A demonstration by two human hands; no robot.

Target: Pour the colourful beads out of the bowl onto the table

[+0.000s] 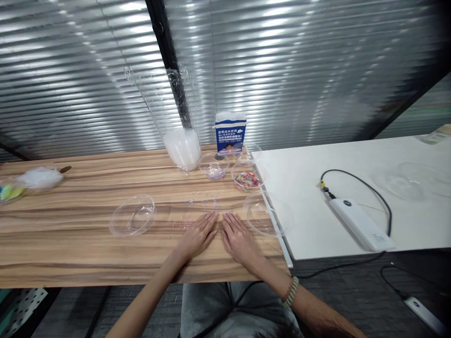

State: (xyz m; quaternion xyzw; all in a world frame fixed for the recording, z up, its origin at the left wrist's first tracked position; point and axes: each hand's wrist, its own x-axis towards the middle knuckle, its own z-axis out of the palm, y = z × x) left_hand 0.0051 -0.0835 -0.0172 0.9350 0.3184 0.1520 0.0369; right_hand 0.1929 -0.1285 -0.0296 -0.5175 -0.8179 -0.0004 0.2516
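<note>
Nearer than the bead bowl (248, 167), the left hand (198, 237) and right hand (241, 240) are laid flat, nothing gripped; the clear plastic (207, 203), in front and left of that bowl, is best pressed lightly

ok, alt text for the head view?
Left hand and right hand rest palms down on a woodgrain table, near what looks like clear film. Around them stand clear plastic bowls, one holding multicoloured beads; a blue printed package stands behind, a white table to the right.
</note>
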